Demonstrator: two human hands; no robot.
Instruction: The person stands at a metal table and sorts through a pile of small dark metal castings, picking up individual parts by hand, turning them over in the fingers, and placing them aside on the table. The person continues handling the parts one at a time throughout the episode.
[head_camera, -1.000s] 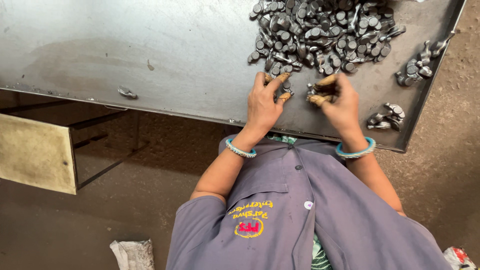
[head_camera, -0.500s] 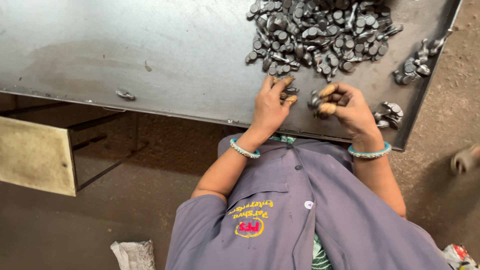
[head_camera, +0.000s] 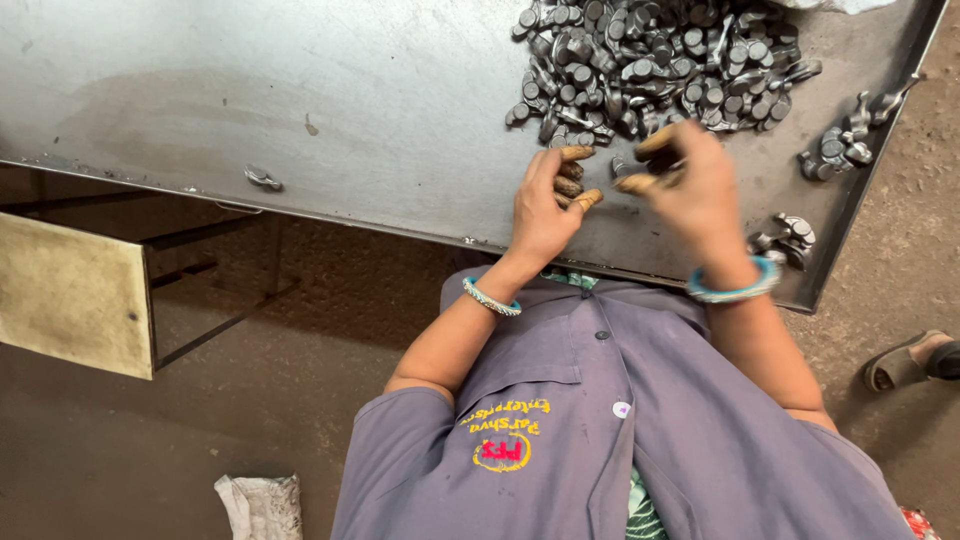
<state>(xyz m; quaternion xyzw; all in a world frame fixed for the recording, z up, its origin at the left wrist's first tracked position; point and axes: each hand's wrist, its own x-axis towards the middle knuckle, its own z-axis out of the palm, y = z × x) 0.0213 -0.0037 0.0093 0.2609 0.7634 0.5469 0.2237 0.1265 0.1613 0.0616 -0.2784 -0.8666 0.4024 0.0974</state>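
Steel tabletop (head_camera: 300, 100) carries a heap of small grey metal parts (head_camera: 650, 60) at its far right, just beyond both hands, left hand (head_camera: 545, 205) and blurred right hand (head_camera: 695, 190), whose curled fingers pinch pieces I cannot make out clearly.

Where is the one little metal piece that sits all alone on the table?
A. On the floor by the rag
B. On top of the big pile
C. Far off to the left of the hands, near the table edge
C: the lone metal piece lies near the front edge of the metal table, well apart from the big pile and both hands.
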